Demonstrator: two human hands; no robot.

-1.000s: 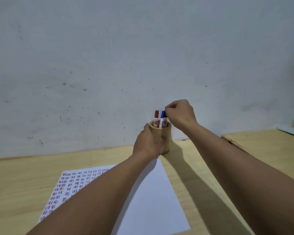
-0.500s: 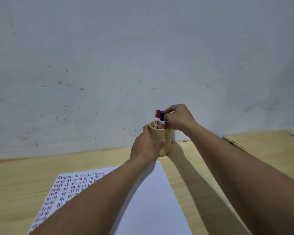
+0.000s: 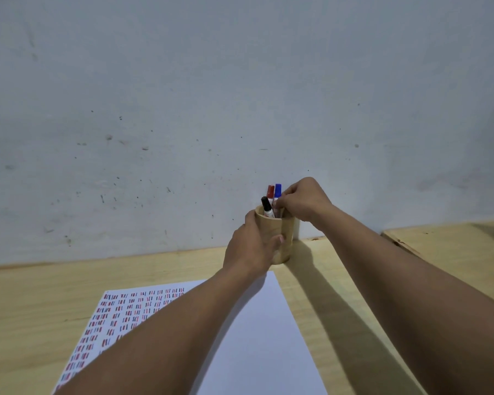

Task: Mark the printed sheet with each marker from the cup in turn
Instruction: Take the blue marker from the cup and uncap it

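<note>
A round wooden cup stands at the back of the table, close to the wall. My left hand wraps around its left side. Three markers stand in the cup: a black-capped one leaning left, a red-capped one and a blue-capped one. My right hand hovers over the cup's rim, its fingertips pinched on the blue marker's barrel just below the cap. The printed sheet lies in front of the cup, with rows of short red and blue marks on its left part; my left forearm covers its middle.
A stained grey wall rises right behind the cup. The light wooden table extends left and right of the sheet. At the right a second wooden surface adjoins with a visible seam.
My right hand lowered the black-capped marker into the cup and let it go; it now leans left. The fingers then moved onto the blue marker. My left hand stayed on the cup.
</note>
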